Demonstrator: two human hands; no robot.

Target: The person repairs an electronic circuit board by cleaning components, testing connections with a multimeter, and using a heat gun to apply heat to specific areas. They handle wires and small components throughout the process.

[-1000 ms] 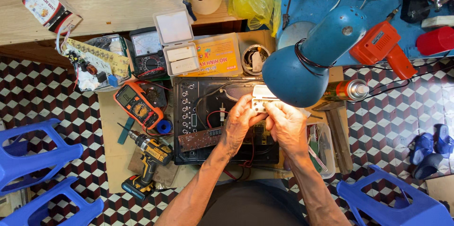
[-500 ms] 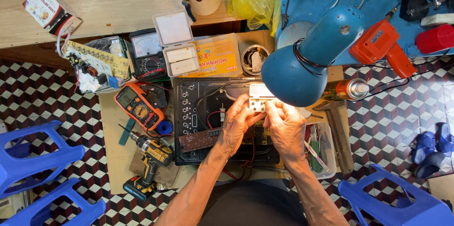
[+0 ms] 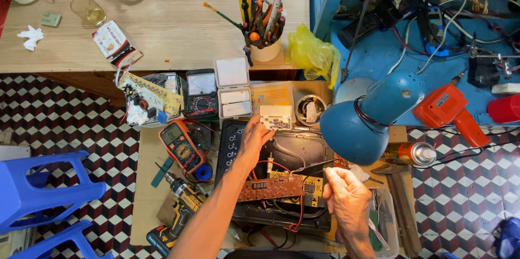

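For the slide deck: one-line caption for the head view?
Left hand reaches to a small white parts box above an opened appliance's circuit board; right hand closed beside a blue desk lamp.

Your left hand (image 3: 253,141) reaches forward with the bare forearm stretched long, fingers bent and pressed together at the tips. Your right hand (image 3: 346,200) stays nearer to your body, fingers curled loosely inward, knuckles facing up.

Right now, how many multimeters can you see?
2: an orange multimeter left of the left hand, and a black analog meter behind it by the table edge. Clutter may hide others.
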